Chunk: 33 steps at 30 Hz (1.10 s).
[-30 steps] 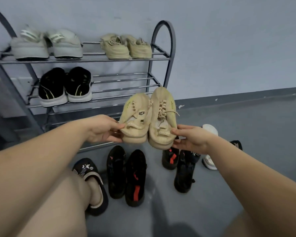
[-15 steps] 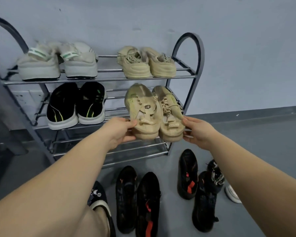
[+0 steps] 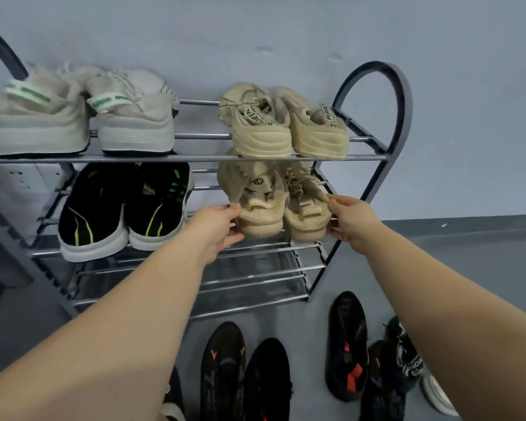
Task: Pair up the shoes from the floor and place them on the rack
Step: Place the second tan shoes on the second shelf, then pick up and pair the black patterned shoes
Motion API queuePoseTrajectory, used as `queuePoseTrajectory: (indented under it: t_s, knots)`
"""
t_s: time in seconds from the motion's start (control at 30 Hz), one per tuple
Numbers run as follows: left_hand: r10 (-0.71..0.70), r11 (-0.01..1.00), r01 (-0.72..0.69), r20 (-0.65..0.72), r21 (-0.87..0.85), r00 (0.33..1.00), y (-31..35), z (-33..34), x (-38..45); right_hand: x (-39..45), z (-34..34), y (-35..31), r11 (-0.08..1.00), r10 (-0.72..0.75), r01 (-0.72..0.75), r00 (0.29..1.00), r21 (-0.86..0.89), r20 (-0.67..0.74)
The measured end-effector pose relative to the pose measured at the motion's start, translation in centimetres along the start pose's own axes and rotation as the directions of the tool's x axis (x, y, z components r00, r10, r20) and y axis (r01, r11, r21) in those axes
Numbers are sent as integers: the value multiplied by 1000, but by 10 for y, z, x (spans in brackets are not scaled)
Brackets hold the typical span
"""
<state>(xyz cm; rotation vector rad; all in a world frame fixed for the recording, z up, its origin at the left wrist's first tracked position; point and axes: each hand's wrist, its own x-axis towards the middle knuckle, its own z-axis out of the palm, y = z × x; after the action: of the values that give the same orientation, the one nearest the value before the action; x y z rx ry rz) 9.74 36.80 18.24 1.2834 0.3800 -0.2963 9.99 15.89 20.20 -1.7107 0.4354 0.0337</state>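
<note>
I am holding a pair of beige sneakers side by side at the right end of the rack's (image 3: 386, 83) middle shelf: my left hand (image 3: 217, 227) is gripping the outer heel side of the left beige sneaker (image 3: 260, 205), thumb curled under the sole and fingers against its side, while my right hand (image 3: 351, 220) is pinching the heel of the right beige sneaker (image 3: 305, 208) the same way. Both are knit, sand-coloured shoes with thick ribbed soles, beige laces and a small heel tab with lettering I cannot read clearly; the left one is showing a dark round logo on its tongue. Whether their soles are already resting on the bars I cannot tell. The top shelf is carrying a pale grey pair with green heel tabs (image 3: 82, 123) on the left and a second beige pair (image 3: 286, 129) on the right; the middle shelf is carrying a black pair with lime stripes and white soles (image 3: 122, 211) on the left. The sneakers I am holding are pointing toes toward the wall, heels toward me, long axes running front to back across the shelf bars. Black shoes with red accents (image 3: 345, 344) are lying on the grey floor (image 3: 468, 268) below.
</note>
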Motion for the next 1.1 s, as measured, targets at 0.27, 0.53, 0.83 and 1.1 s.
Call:
queuePoseTrajectory:
  t_s: [0.27, 0.53, 0.83, 1.1]
  knots:
    - [37, 992, -18, -157, 121, 987, -7, 3, 28, 37, 10, 11, 999, 35, -35, 998, -6, -45]
    - [37, 978, 4, -192, 209, 981, -7, 12, 37, 46, 22, 16, 998, 45, -45, 999, 44, -13]
    - [41, 969, 4, -173, 249, 984, -4, 6, 31, 53, 24, 20, 997, 39, -43, 997, -63, -73]
    - [335, 586, -88, -143, 805, 931, -8, 20, 9, 11, 13, 34, 853, -233, 194, 972, -485, -20]
